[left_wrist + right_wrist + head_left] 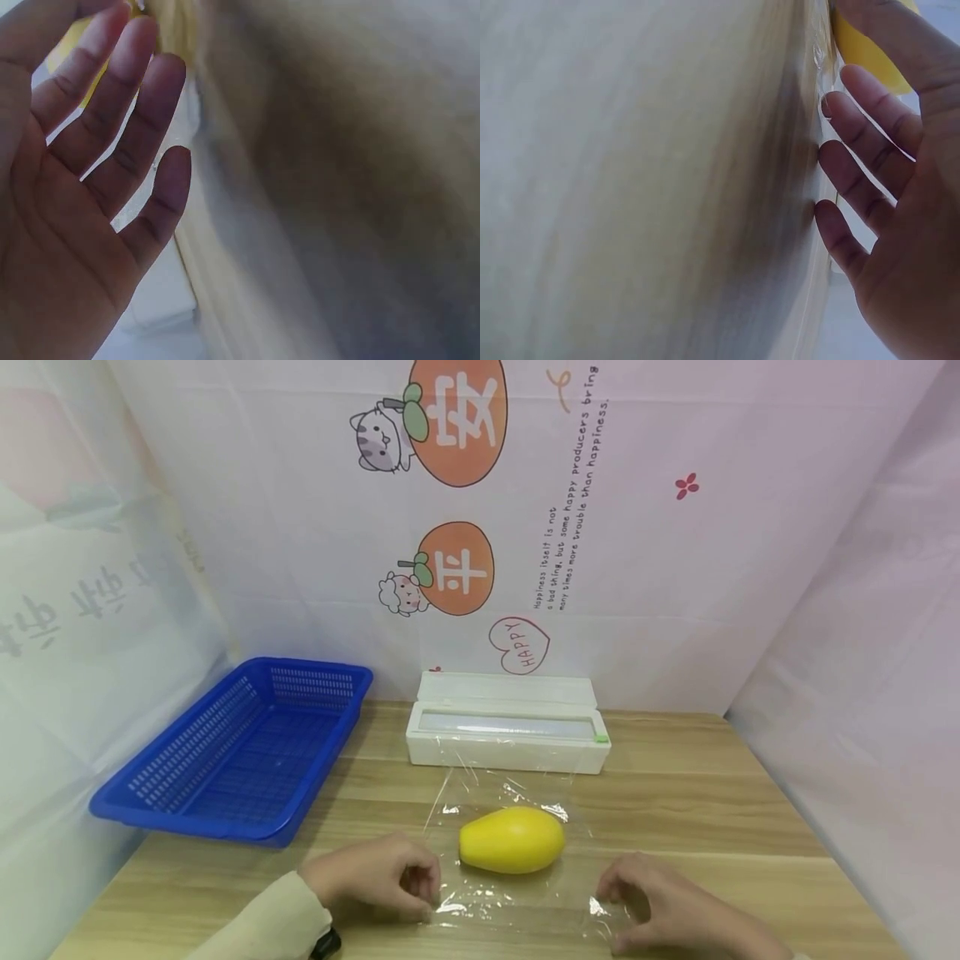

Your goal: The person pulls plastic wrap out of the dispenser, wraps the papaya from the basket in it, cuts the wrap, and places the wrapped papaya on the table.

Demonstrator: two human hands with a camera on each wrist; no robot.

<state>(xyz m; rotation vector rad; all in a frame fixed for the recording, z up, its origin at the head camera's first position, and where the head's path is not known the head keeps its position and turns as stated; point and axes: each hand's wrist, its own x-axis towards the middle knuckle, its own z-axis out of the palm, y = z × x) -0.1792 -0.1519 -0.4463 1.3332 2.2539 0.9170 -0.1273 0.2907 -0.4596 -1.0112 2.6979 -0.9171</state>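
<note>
A yellow papaya-shaped fruit [512, 840] lies on a sheet of clear cling film [517, 900] on the wooden table. The film runs out from a white cling film dispenser [510, 752] behind it. At the film's near left corner is my left hand [386, 872], fingers bent, thumb and index tips close together; I cannot tell whether film is between them. My right hand [663, 902] is by the near right corner, thumb and fingers well apart. In the right wrist view, the fingertips [829, 154] of its loosely bent fingers are right at the tabletop.
A blue plastic basket [300, 793] stands at the left side of the table. The dispenser's lid [506, 690] is raised, and a small green piece [602, 738] sits at its right end. Printed white cloth [637, 610] hangs behind and at both sides.
</note>
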